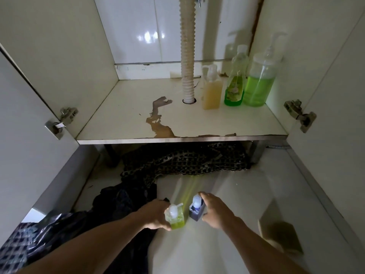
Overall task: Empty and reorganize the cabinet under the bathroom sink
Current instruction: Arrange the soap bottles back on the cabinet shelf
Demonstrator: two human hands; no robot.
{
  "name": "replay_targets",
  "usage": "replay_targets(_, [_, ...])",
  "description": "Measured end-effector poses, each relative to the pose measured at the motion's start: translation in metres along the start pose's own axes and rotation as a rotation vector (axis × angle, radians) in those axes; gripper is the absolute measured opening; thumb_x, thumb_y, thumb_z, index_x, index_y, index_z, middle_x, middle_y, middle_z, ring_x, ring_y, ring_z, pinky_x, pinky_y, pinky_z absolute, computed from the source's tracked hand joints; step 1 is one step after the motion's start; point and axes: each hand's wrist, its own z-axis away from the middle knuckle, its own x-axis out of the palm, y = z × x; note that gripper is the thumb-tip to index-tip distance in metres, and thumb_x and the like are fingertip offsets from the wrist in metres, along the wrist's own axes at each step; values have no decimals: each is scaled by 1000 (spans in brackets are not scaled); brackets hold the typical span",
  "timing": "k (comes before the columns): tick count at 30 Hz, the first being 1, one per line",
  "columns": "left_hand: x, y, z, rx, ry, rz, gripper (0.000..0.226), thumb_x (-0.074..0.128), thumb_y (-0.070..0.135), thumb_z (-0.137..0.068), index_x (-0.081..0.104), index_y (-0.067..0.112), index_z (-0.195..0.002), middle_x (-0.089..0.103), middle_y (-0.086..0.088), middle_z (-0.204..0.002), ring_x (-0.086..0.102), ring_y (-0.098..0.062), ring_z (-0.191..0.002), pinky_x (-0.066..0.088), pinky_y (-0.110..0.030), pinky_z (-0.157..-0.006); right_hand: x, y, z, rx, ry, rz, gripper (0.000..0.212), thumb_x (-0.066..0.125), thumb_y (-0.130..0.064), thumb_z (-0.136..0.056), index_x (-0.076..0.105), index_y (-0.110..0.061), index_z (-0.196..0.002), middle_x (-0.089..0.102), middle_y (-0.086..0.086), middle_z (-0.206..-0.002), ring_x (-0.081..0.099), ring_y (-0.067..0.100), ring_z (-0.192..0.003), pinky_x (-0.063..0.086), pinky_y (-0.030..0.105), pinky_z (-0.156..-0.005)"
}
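The open cabinet's shelf [126,123] has peeling laminate and a ribbed drain hose [187,56] running through a hole in it. At its right back stand an amber pump bottle [211,89], a slim green bottle [236,80] and a large green pump bottle [260,80]. On the floor in front, my left hand [154,216] grips a small pump bottle of yellow-green liquid [175,217]. My right hand [214,210] holds a small dark blue bottle with a white cap [196,208]. Both small bottles stand upright, side by side.
Both cabinet doors hang open, with hinges at the left [65,117] and right [298,114]. A dark checked cloth [183,157] lies under the shelf. Dark clothing [122,198] lies on the pale floor at left. A tan sponge-like piece [282,234] lies at right.
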Motion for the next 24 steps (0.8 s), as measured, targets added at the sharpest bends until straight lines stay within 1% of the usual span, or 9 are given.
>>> replay_targets(2, [1,1,0,10,17,6,50,78,39,-67,62,21,-111,66,2,-108,61,-17,-98,46,-24,-79,3,0,-3,-20,3,-6,63,58,-15,-84,37,-24,-142,44,0,-141,43,18,-131,36,28,-107])
replay_targets(4, [2,2,-1,19,39,15,48,77,37,-70,61,21,-113,66,2,-109,62,-17,-99,45,-23,-79,6,1,-4,-40,-7,-5,59,56,-14,-85,41,-25,-141,47,0,-139,46,19,-129,38,29,-106])
replay_targets(7, [2,1,-1,20,50,26,48,75,35,-72,61,20,-115,65,1,-110,62,-17,-99,47,-24,-81,7,2,-8,-36,12,86,40,57,-14,-81,54,-35,-115,55,-2,-117,56,23,-110,47,31,-88])
replay_targets(11, [-3,2,-2,23,40,71,44,75,28,-74,63,13,-114,66,-2,-113,61,-17,-100,47,-23,-82,8,3,-6,-1,37,192,24,66,-23,-76,57,-21,-99,57,1,-106,59,23,-97,42,27,-70])
replay_targets(13, [-9,4,-2,40,31,95,40,75,24,-75,64,12,-112,66,-3,-114,61,-14,-95,47,-21,-81,8,7,-4,2,45,167,19,66,-24,-74,58,-21,-91,56,-2,-97,58,21,-88,38,25,-66])
replay_targets(15, [-20,7,-2,49,33,132,38,76,21,-75,65,12,-110,67,-2,-113,58,-9,-91,45,-18,-78,1,10,-3,-12,50,134,16,67,-24,-72,59,-23,-85,54,-7,-86,54,17,-80,39,24,-65])
replay_targets(18, [-44,15,-2,65,43,223,35,78,17,-74,65,9,-106,65,-2,-106,57,-10,-91,43,-15,-73,-26,15,-6,-52,55,59,17,72,-23,-66,63,-22,-80,64,-4,-82,58,16,-77,46,29,-67])
replay_targets(22, [-91,30,2,106,40,315,23,78,16,-74,59,21,-85,64,-2,-106,57,-15,-88,47,-23,-77,-86,2,-5,-63,53,18,25,78,-28,-67,67,-13,-83,69,1,-86,59,14,-73,43,26,-65])
replay_targets(24, [-122,42,7,120,-7,384,28,79,12,-75,62,18,-96,60,-1,-106,59,-19,-89,54,-29,-80,-122,-9,-5,-51,40,29,21,77,-29,-70,64,-15,-80,65,-4,-79,57,9,-69,40,22,-62])
